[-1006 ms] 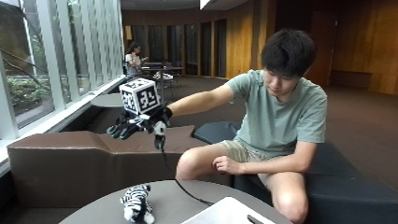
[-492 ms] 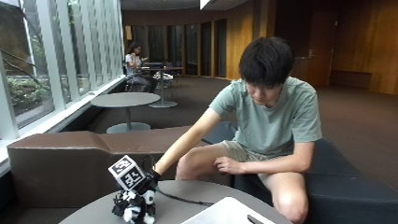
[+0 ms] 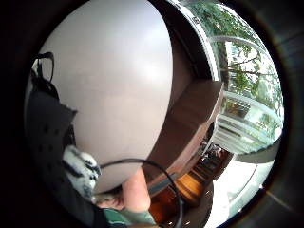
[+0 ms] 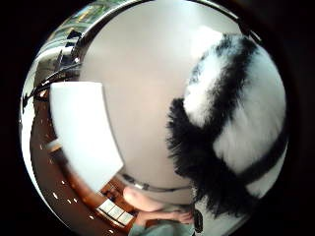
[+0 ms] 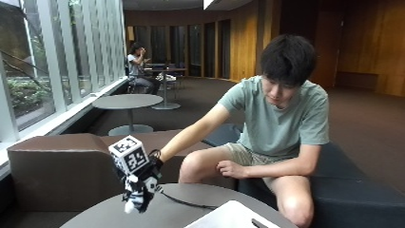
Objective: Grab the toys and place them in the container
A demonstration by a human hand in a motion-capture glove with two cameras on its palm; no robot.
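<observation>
We see the right hand (image 5: 140, 176) with its grip pinching a black-and-white plush toy (image 5: 138, 197), which hangs just above the round worktop (image 5: 171, 211), clear of the surface so it can be carried. The white container (image 5: 231, 217) sits near on the same worktop, so we judge the next move is a short carry over its rim
</observation>
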